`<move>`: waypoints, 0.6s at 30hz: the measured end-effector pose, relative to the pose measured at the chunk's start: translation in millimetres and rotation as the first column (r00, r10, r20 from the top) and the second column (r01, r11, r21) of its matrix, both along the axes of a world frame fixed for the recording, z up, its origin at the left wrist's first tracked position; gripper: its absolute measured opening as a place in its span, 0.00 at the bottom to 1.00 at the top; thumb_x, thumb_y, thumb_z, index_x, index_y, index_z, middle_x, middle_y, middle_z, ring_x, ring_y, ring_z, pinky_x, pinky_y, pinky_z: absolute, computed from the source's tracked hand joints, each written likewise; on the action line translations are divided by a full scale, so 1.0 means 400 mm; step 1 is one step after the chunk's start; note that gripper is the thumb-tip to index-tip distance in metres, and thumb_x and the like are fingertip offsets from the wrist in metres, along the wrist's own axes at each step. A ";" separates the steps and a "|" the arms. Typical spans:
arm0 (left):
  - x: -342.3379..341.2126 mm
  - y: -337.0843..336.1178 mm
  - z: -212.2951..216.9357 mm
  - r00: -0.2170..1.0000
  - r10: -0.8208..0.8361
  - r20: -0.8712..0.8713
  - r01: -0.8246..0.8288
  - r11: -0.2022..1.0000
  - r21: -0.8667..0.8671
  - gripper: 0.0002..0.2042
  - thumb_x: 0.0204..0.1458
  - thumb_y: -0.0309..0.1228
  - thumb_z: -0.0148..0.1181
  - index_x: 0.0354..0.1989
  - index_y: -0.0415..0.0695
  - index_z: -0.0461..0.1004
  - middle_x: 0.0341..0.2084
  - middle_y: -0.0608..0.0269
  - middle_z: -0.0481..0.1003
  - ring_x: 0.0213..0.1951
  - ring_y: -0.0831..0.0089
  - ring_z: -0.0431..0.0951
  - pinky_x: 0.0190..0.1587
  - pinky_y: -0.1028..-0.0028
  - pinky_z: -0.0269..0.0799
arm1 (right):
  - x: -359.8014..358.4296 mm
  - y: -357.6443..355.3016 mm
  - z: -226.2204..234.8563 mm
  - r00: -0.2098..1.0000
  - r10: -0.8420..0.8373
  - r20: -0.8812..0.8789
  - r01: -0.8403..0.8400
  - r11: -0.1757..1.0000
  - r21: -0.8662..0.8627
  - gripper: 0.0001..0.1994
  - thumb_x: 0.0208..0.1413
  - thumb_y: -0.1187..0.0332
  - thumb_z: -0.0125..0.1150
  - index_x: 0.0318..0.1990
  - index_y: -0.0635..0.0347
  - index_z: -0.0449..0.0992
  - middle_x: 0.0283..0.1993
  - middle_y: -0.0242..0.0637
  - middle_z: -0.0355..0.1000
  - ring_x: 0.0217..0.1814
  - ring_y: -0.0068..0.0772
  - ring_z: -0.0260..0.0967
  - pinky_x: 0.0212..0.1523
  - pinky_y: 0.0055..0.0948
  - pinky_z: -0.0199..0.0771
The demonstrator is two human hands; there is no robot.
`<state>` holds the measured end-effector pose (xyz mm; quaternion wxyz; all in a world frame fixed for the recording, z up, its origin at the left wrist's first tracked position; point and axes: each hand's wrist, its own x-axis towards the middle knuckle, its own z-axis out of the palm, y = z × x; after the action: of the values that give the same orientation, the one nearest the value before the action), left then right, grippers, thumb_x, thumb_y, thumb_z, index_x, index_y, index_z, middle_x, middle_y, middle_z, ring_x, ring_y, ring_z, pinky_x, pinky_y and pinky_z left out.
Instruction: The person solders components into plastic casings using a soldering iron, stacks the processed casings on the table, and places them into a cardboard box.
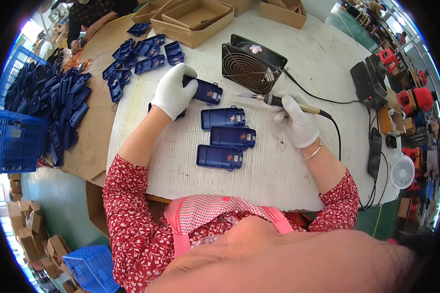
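Observation:
My left hand (173,93), in a white glove, grips a dark blue plastic housing (206,91) by its left end. Small copper-coloured parts show near the housing's right end. In my right hand (298,119), also gloved, is a soldering iron (275,100), its tip pointing left toward that housing, with a gap between them. Below, three similar housings lie in a column: an upper one (220,118), a middle one (230,137) and a lower one (217,156), each with copper-coloured parts. Another dark blue piece lies partly hidden under my left wrist.
A black fan (252,66) stands beyond the iron's tip. Several blue housings (150,63) lie at the far left, beside a heap (58,102) and a blue crate (17,141). Cardboard trays (193,24) sit behind. The iron's cord runs right, near a black soldering station (369,80). A person (93,19) sits far left.

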<state>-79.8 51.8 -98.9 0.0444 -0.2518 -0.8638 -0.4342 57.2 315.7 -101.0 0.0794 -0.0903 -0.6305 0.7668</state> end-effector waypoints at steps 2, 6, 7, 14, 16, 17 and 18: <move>0.020 0.014 0.001 0.997 -0.040 -0.069 0.036 0.998 -0.056 0.06 0.46 0.24 0.56 0.33 0.38 0.70 0.26 0.58 0.72 0.26 0.72 0.73 0.28 0.75 0.70 | 0.001 -0.001 0.003 1.000 0.018 0.022 -0.019 1.000 0.007 0.10 0.59 0.66 0.50 0.42 0.64 0.71 0.30 0.37 0.74 0.24 0.17 0.67 0.27 0.16 0.67; 0.045 0.032 0.009 0.987 -0.121 -0.106 0.109 0.987 -0.115 0.06 0.45 0.26 0.58 0.28 0.38 0.70 0.26 0.55 0.72 0.29 0.64 0.73 0.34 0.71 0.68 | 0.002 -0.005 0.009 0.999 0.039 0.032 -0.040 0.998 0.040 0.10 0.58 0.68 0.50 0.42 0.64 0.71 0.30 0.37 0.74 0.25 0.17 0.68 0.27 0.17 0.69; 0.047 0.036 0.011 0.991 -0.108 -0.077 0.097 0.987 -0.128 0.06 0.45 0.26 0.58 0.28 0.38 0.70 0.26 0.55 0.72 0.29 0.64 0.73 0.34 0.71 0.68 | 0.003 -0.007 0.011 0.998 0.061 0.031 -0.062 0.997 0.036 0.10 0.58 0.68 0.50 0.42 0.64 0.71 0.30 0.37 0.74 0.25 0.17 0.68 0.27 0.17 0.69; 0.053 0.040 0.015 0.989 -0.117 -0.089 0.104 0.985 -0.140 0.06 0.46 0.26 0.58 0.28 0.38 0.70 0.25 0.55 0.72 0.29 0.63 0.73 0.34 0.71 0.68 | 0.001 -0.014 0.013 0.994 0.092 0.053 -0.096 0.992 0.083 0.09 0.57 0.70 0.51 0.42 0.64 0.71 0.31 0.37 0.75 0.26 0.18 0.69 0.28 0.18 0.71; 0.053 0.040 0.015 0.989 -0.115 -0.089 0.102 0.984 -0.145 0.05 0.46 0.27 0.58 0.28 0.39 0.70 0.25 0.55 0.72 0.29 0.63 0.73 0.34 0.71 0.68 | 0.001 -0.014 0.014 0.994 0.097 0.052 -0.102 0.990 0.098 0.09 0.57 0.70 0.51 0.42 0.65 0.71 0.32 0.37 0.75 0.26 0.18 0.69 0.28 0.18 0.71; 0.053 0.040 0.016 0.989 -0.117 -0.089 0.104 0.984 -0.142 0.05 0.46 0.27 0.58 0.28 0.38 0.70 0.25 0.55 0.72 0.29 0.63 0.73 0.34 0.71 0.68 | 0.001 -0.015 0.014 0.994 0.103 0.046 -0.106 0.990 0.093 0.09 0.57 0.70 0.51 0.42 0.65 0.71 0.31 0.37 0.75 0.26 0.18 0.69 0.28 0.18 0.71; 0.053 0.040 0.016 0.986 -0.131 -0.101 0.118 0.984 -0.131 0.05 0.46 0.27 0.58 0.28 0.38 0.70 0.25 0.55 0.72 0.29 0.63 0.73 0.34 0.71 0.69 | 0.001 -0.015 0.015 0.995 0.086 0.048 -0.091 0.992 0.093 0.09 0.57 0.70 0.51 0.42 0.65 0.72 0.31 0.37 0.75 0.26 0.18 0.69 0.28 0.17 0.71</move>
<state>-58.5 67.8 -92.7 0.0487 -0.3311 -0.8679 -0.3671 57.7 309.7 -95.1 0.0357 -0.0750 -0.6713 0.7365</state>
